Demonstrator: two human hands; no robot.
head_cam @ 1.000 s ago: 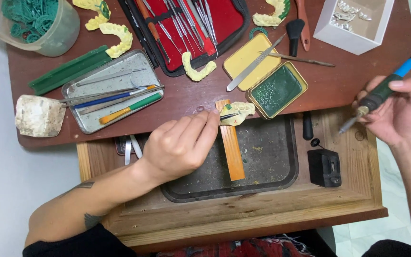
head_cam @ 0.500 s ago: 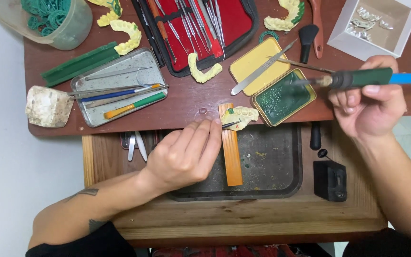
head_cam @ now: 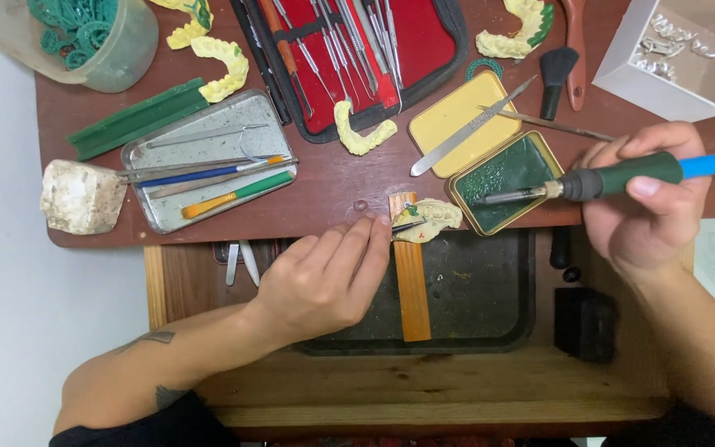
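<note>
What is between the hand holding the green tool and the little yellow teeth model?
In the head view, an open tin of dark green wax lies between the right hand and the yellow teeth model; the tool's metal tip reaches over it.

You are in a little workshop for making teeth: yellow teeth molds [head_cam: 222, 66] and a red tool case [head_cam: 349, 58] cover your desk [head_cam: 324, 186].

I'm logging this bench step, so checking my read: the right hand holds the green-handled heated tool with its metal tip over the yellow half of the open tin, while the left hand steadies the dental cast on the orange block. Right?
Not quite. The head view shows the right hand holding the green-handled tool with its tip over the dark green wax half of the open tin, not the yellow half. The left hand does steady the dental cast on the orange block.
</note>
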